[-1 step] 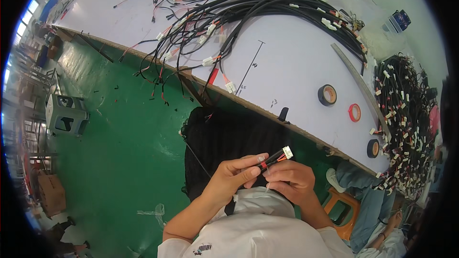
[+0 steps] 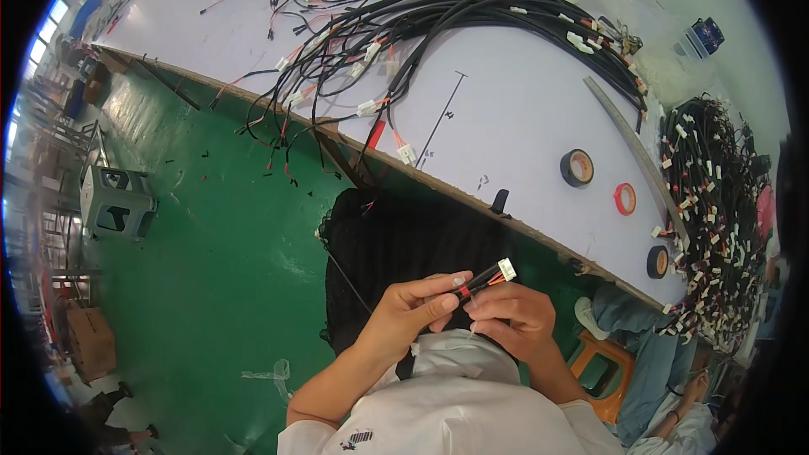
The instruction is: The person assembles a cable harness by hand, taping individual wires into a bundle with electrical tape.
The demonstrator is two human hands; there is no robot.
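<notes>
My left hand [image 2: 415, 310] is closed on a black cable with a red band of tape [image 2: 463, 291] round it. Past my fingers the cable [image 2: 483, 275] ends in short orange-red and black wires and a white plug connector [image 2: 506, 270], pointing up and right. Just below the connector, my right hand [image 2: 516, 317] pinches a thin whitish strip [image 2: 473, 329] close to the taped part. Its exact kind is too small to tell. Both hands are held in front of my body, over my lap, near the table's front edge.
On the white table [image 2: 506, 109] lie bundled black cables [image 2: 438, 13] with white connectors, black tape rolls [image 2: 577, 168], a red tape roll [image 2: 624, 199] and a metal ruler [image 2: 628, 139]. A large harness pile [image 2: 712, 227] stands right. Someone in jeans [image 2: 645, 371] sits beside an orange stool [image 2: 602, 371].
</notes>
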